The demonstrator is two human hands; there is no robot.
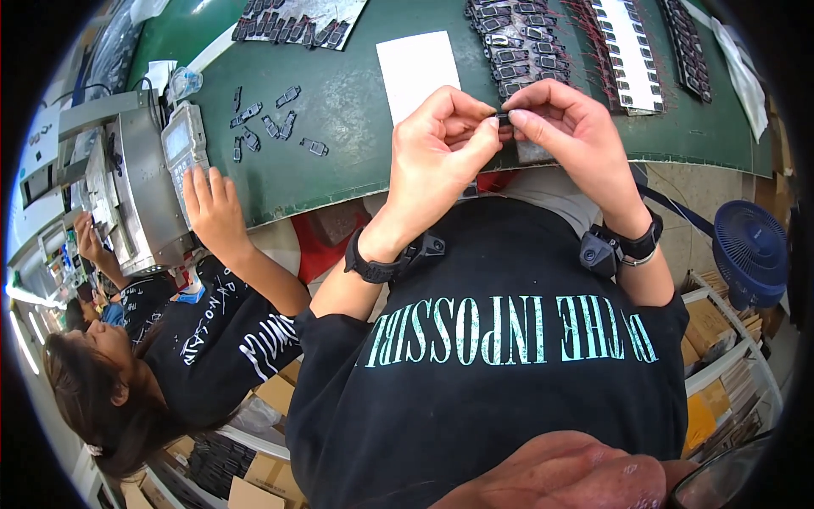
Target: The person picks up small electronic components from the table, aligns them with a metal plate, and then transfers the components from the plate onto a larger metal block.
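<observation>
Between my two hands, just above the near edge of the green table, is a small black part (504,120), mostly covered by fingertips. My left hand (443,151) pinches one end of it between thumb and finger. The other end is in a pinch of my right hand (570,134). Beyond my hands, rows of similar small black parts (510,57) lie on a board. A blank white sheet of paper (415,68) lies partly behind my left hand.
Several loose black parts (287,125) are scattered on the green table (339,182) to the left. A co-worker's hand (212,208) touches a grey keypad unit (181,140) by a metal machine. At the right are a white strip with parts (626,51) and a blue fan (749,246).
</observation>
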